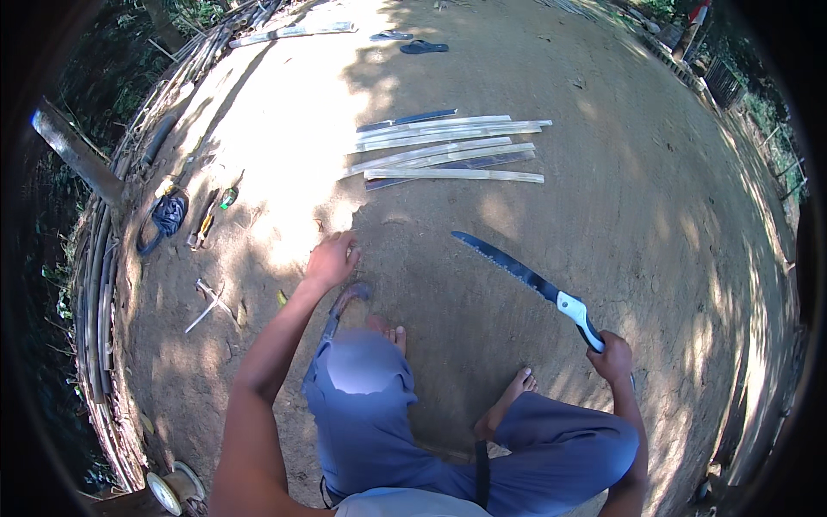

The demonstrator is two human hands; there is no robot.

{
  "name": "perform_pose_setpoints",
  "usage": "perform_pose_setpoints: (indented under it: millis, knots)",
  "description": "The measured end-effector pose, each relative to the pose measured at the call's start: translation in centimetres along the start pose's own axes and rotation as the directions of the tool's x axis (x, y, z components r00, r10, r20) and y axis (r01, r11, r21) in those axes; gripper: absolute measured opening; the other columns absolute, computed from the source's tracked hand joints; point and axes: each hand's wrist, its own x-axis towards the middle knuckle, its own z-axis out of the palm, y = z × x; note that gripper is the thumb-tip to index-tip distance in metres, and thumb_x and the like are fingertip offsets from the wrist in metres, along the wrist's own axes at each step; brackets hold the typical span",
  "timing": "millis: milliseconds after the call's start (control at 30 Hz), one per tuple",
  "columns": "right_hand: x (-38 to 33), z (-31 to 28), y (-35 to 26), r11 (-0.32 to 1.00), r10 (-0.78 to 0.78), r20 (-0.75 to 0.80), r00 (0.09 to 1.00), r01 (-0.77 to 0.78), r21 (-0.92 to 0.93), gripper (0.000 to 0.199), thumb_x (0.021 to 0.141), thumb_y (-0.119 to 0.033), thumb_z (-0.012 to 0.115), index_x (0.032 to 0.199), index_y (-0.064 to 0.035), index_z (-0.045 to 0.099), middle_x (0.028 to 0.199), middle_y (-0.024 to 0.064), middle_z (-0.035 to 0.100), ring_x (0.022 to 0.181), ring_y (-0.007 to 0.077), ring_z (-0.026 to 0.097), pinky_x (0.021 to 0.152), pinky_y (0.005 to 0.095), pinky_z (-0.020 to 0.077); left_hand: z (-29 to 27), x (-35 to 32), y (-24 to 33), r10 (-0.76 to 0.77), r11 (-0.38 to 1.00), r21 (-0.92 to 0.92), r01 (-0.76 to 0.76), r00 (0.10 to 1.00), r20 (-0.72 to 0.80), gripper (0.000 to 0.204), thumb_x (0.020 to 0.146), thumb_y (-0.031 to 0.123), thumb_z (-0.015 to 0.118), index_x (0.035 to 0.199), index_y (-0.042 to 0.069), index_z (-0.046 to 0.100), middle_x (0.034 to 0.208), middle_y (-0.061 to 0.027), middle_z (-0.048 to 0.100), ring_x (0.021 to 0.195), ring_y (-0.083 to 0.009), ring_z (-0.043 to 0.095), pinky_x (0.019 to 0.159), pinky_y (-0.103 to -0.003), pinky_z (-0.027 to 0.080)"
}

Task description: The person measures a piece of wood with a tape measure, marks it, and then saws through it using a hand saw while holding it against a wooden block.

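My right hand [610, 358] grips the handle of a pruning saw [525, 276], whose dark, curved, toothed blade points up and to the left, away from me. The grip is white and black. Over the ground in front of my left knee, my left hand [333, 258] is empty, its fingers loosely bent and apart. Just below that hand, beside the knee, lies a blade tool with a curved brown handle [351, 295]; part of it is hidden by my leg. Farther ahead, several split bamboo strips [448, 155] lie side by side on the ground.
On the left lie a dark bag [170, 212], a yellow-and-black hand tool [203, 226], a small green tool [228, 198] and pale sticks [212, 303]. A spool [175, 488] sits at lower left. Sandals [424, 47] and a bamboo pole [293, 34] lie at the far side.
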Motion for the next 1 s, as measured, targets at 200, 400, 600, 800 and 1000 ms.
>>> perform_pose_setpoints:
  millis: [200,400,600,800,1000]
  knots:
    - [-8.3,9.8,3.5,0.953,0.289,0.076,0.954,-0.294,0.078,0.025,0.072,-0.023,0.075,0.082,-0.0032,0.063,0.072,0.0185,0.067,0.068,0.0382,0.067,0.065,0.0487,0.0513,12.0,-10.0,-7.9,-0.404,0.908,0.162,0.386,0.91,0.095,0.054,0.091,0.04,0.068,0.131,0.006,0.057,0.126,-0.016,0.064,0.124,-0.0339,0.057,0.103,-0.048,0.047]
    - [-12.6,14.2,4.8,0.858,0.435,0.241,0.868,-0.48,0.182,0.025,0.074,-0.022,0.075,0.081,-0.0021,0.061,0.069,0.0163,0.065,0.065,0.0313,0.068,0.064,0.0455,0.051,14.7,-10.3,-6.6,-0.376,0.915,0.157,0.371,0.927,0.003,0.047,0.088,0.035,0.071,0.122,0.005,0.058,0.117,-0.0137,0.063,0.123,-0.0308,0.056,0.096,-0.053,0.048]
    - [-12.7,15.7,2.4,0.87,0.401,0.246,0.882,-0.451,0.198,0.025,0.074,-0.022,0.075,0.084,-0.0022,0.062,0.07,0.0161,0.066,0.065,0.0298,0.068,0.065,0.0445,0.0513,11.2,-8.8,-7.7,-0.369,0.929,0.006,0.369,0.929,-0.016,0.039,0.089,0.023,0.069,0.122,0.007,0.054,0.114,-0.0138,0.063,0.108,-0.0341,0.063,0.093,-0.05,0.048]
    - [-11.9,14.4,2.0,0.89,0.379,0.207,0.902,-0.416,0.185,0.025,0.074,-0.022,0.075,0.086,-0.0023,0.064,0.071,0.0159,0.066,0.066,0.0283,0.068,0.065,0.0435,0.0517,3.2,-6.3,-5.8,-0.064,0.964,0.246,0.099,0.988,-0.143,0.038,0.085,0.016,0.069,0.12,0.011,0.055,0.112,-0.0117,0.061,0.105,-0.0302,0.064,0.093,-0.048,0.046]
    - [-10.6,12.6,0.5,0.906,0.36,0.166,0.918,-0.387,0.17,0.026,0.075,-0.022,0.075,0.088,-0.0024,0.065,0.072,0.0157,0.067,0.066,0.0268,0.068,0.066,0.0425,0.052,3.7,-4.6,-6.7,0.135,0.828,0.559,-0.038,0.982,-0.134,0.023,0.087,0.019,0.063,0.109,0.017,0.059,0.104,-0.0052,0.058,0.106,-0.0229,0.059,0.09,-0.044,0.044]
